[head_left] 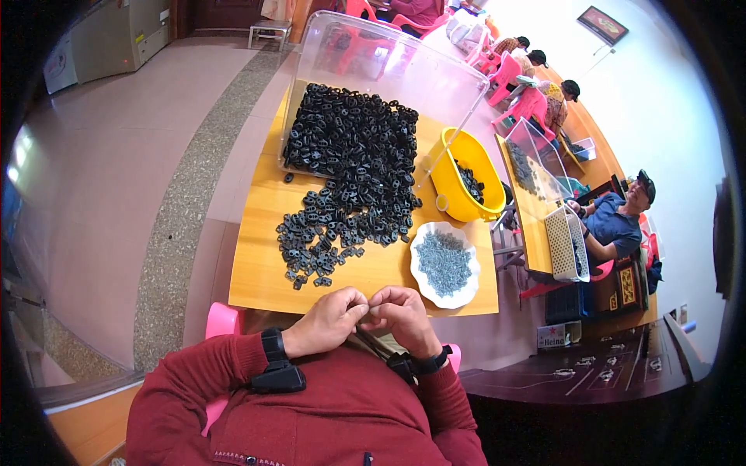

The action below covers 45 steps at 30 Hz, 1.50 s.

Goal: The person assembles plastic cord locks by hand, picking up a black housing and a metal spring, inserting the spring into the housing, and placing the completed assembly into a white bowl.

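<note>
Just off the near table edge, my left hand (328, 320) and my right hand (404, 314) meet, fingertips pinched together. Both are closed; whatever lies between the fingertips is hidden or too small to name. Beyond them on the wooden table (373, 278) spreads a heap of small black plastic pieces with two holes each (353, 147), spilling out of a tipped clear plastic box (423, 50). Nearest my right hand stands a white scalloped bowl (468, 296) full of tiny grey metal parts (444, 262). Behind it sits a yellow tub (444, 182) with some black pieces inside.
At the right, a person in a blue shirt (614, 221) sits at another table with a white perforated basket (561, 245) and a clear box. Farther back, several people sit on pink chairs (531, 105). A dark wooden panel (606, 365) lies at lower right.
</note>
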Tool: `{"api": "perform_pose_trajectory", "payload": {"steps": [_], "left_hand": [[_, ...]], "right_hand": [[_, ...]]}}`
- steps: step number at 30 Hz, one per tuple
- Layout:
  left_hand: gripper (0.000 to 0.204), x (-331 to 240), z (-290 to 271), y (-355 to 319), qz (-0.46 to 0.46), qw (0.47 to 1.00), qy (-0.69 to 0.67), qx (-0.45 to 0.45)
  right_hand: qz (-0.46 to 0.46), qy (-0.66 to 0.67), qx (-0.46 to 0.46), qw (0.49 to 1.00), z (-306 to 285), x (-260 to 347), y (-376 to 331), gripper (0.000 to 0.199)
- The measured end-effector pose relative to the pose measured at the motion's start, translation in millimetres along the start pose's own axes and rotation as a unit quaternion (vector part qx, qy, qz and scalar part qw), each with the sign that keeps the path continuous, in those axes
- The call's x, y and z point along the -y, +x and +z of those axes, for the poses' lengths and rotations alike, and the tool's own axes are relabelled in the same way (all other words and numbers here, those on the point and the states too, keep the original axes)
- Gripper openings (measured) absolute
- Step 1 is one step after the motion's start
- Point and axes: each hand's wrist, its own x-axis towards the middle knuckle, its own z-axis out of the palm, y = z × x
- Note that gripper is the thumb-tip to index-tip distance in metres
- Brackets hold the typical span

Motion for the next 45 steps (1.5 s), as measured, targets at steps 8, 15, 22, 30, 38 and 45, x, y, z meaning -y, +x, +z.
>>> {"api": "perform_pose_trajectory", "payload": {"steps": [8,15,22,30,38,45], "left_hand": [[0.013,8.3,0.8,3.7,-0.023,0.997,-0.067,-0.014],[0.012,14.0,-1.8,6.3,-0.022,0.991,-0.13,0.002],[0.013,9.5,-5.8,3.2,-0.072,0.978,-0.189,0.039],[0.013,6.3,-5.7,2.3,-0.081,0.974,-0.209,0.044],[0.011,2.8,-3.7,2.5,-0.076,0.981,-0.175,0.028],[0.012,2.3,-4.0,1.3,-0.092,0.988,-0.119,0.024]], "right_hand": [[-0.13,-0.167,0.002,0.977,9.1,-1.2,-3.8,0.015],[-0.249,-0.367,-0.014,0.896,6.9,-3.9,-1.0,0.013],[-0.381,-0.489,-0.023,0.784,8.7,-5.5,4.0,0.007],[-0.353,-0.488,-0.012,0.798,11.1,-2.3,1.0,0.007],[-0.378,-0.548,-0.013,0.746,15.5,3.5,-4.6,0.007],[-0.324,-0.595,-0.035,0.735,21.3,6.3,-8.1,0.007]]}}
